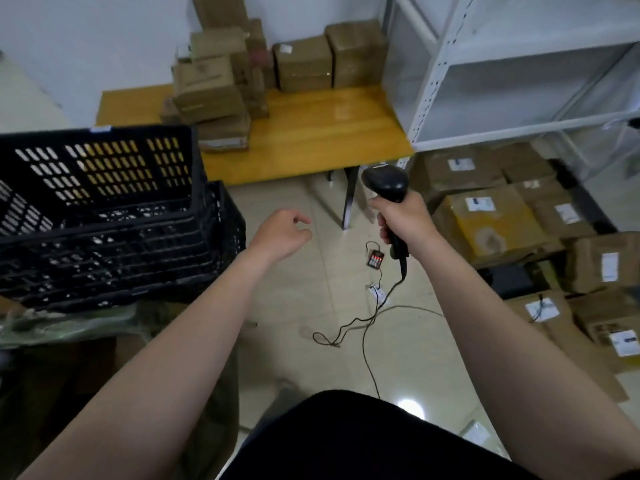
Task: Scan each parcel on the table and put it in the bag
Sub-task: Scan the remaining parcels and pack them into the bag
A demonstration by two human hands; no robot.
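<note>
Parcels (214, 88) of brown cardboard, some with white labels, sit on the far yellow worktop (311, 133). I see a leaning pile on its left, too jumbled to count, and two larger boxes (303, 65) side by side to its right. More cartons (491, 220) lie heaped on the floor at right, below a white shelf (502, 64). My right hand (403, 220) grips one black scanner (386, 183), and its cable (374, 313) trails across the floor past a small charger (375, 261) with red lights. My left hand (280, 233) hangs loosely curled, holding nothing, beside two stacked black crates (104, 202) at near left. Green plastic (69, 327) lies under them.
</note>
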